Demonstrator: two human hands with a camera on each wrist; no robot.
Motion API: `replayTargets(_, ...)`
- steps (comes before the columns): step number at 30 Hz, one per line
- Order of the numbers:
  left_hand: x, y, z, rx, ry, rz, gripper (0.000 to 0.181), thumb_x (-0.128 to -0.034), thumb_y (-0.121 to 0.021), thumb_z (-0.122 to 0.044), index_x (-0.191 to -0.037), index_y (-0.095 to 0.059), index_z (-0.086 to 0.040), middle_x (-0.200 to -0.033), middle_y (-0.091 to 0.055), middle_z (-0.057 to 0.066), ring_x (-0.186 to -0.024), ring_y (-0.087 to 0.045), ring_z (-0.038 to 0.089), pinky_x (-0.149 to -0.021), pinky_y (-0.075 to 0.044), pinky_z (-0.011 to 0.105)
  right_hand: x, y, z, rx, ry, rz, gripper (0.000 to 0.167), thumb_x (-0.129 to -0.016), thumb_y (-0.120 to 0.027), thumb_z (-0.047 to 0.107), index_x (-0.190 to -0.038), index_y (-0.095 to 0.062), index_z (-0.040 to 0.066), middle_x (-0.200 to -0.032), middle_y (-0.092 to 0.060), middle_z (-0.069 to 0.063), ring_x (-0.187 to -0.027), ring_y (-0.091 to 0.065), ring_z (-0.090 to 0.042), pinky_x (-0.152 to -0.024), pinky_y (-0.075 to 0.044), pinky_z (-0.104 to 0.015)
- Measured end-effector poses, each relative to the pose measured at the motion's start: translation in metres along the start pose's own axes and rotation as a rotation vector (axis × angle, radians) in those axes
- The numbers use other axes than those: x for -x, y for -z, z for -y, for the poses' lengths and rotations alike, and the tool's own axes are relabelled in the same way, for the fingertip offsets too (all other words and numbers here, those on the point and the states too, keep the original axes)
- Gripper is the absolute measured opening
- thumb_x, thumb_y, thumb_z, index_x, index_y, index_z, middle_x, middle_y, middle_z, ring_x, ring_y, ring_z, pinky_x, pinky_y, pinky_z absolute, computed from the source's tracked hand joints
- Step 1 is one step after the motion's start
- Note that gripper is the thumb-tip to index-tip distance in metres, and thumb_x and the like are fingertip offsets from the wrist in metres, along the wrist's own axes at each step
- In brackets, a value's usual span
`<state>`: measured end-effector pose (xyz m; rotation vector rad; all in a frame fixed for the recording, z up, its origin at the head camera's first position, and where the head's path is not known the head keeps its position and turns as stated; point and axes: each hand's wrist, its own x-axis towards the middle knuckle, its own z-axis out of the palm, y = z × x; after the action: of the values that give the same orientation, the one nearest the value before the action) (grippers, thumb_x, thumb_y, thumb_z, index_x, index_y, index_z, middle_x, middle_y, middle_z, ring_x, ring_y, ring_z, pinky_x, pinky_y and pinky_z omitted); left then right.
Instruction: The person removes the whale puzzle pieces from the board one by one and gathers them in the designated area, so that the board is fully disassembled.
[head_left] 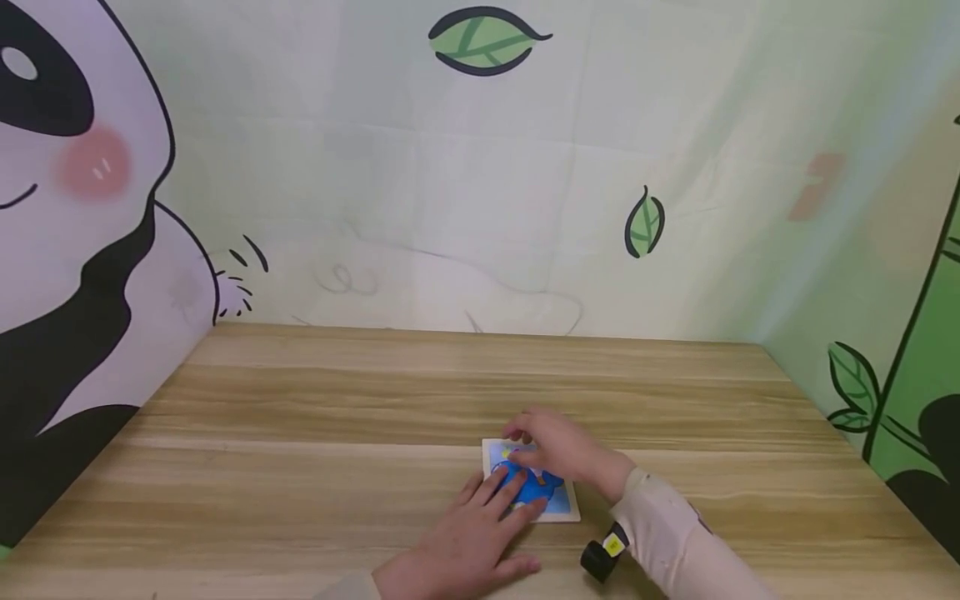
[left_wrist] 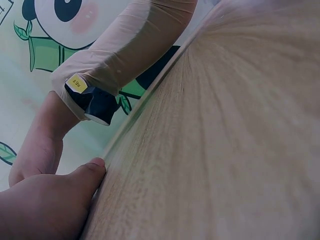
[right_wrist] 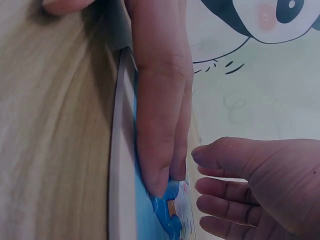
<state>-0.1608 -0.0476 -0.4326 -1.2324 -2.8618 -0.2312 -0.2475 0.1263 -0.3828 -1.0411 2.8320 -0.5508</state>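
blue picture board partly covered, panda cropped

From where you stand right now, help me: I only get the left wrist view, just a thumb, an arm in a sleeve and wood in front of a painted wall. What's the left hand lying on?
Observer: In the head view, the left hand lies spread over a flat board with a blue picture.
Operator: And the right hand? Its fingers are hidden from me.
Observer: The right hand has its fingers bent over the board's far edge; I can't tell whether they touch it.
Operator: What's the board's border like?
Observer: The border is pale, plain in the right wrist view.
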Motion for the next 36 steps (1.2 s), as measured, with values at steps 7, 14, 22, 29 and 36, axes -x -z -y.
replayTargets(7, -0.0002, 0.0018, -0.0011, -0.004, -0.006, 0.01, 0.065, -0.0974, -0.026, -0.063, -0.149, -0.035, -0.024, -0.158, -0.028, 0.011, -0.147, -0.024, 0.034, -0.112, -0.031, 0.056, -0.0062, -0.0053, -0.0028, 0.0, 0.006, 0.013, 0.021, -0.087, -0.069, 0.015, -0.105, -0.069, 0.006, -0.096, -0.065, -0.004, -0.088, -0.061, -0.016, -0.08, -0.052, -0.031)
replayTargets(14, -0.0007, -0.0003, -0.0015, -0.016, -0.006, 0.006, 0.065, -0.0974, -0.025, -0.063, -0.149, -0.036, -0.025, -0.157, -0.029, 0.011, -0.147, -0.024, 0.033, -0.113, -0.031, 0.055, -0.008, -0.0084, -0.003, -0.028, -0.019, 0.027, 0.017, -0.086, -0.069, 0.013, -0.102, -0.07, 0.007, -0.094, -0.064, -0.003, -0.086, -0.059, -0.015, -0.079, -0.052, -0.031)
replayTargets(22, 0.0001, 0.0005, -0.0003, -0.023, -0.012, -0.006, 0.065, -0.0978, -0.026, -0.062, -0.148, -0.037, -0.023, -0.157, -0.031, 0.012, -0.147, -0.024, 0.034, -0.115, -0.03, 0.049, -0.0082, -0.0063, 0.002, -0.006, -0.029, 0.021, 0.016, -0.085, -0.071, 0.011, -0.1, -0.069, 0.007, -0.092, -0.062, -0.003, -0.084, -0.058, -0.015, -0.078, -0.052, -0.031)
replayTargets(29, 0.0015, 0.0002, 0.0, -0.037, -0.015, -0.018, 0.065, -0.0979, -0.026, -0.062, -0.148, -0.038, -0.023, -0.156, -0.031, 0.012, -0.146, -0.025, 0.034, -0.115, -0.031, 0.048, -0.0099, -0.006, 0.0053, -0.003, -0.033, 0.025, 0.017, -0.084, -0.072, 0.01, -0.1, -0.068, 0.007, -0.093, -0.061, -0.003, -0.084, -0.058, -0.015, -0.078, -0.052, -0.032)
replayTargets(36, 0.0018, 0.0007, 0.0, -0.034, -0.016, -0.014, 0.065, -0.098, -0.024, -0.062, -0.148, -0.037, -0.023, -0.157, -0.031, 0.012, -0.146, -0.025, 0.033, -0.115, -0.03, 0.048, -0.0105, -0.0065, 0.0039, -0.007, -0.035, 0.029, 0.016, -0.082, -0.071, 0.007, -0.097, -0.067, 0.007, -0.094, -0.06, -0.003, -0.086, -0.058, -0.016, -0.08, -0.052, -0.034)
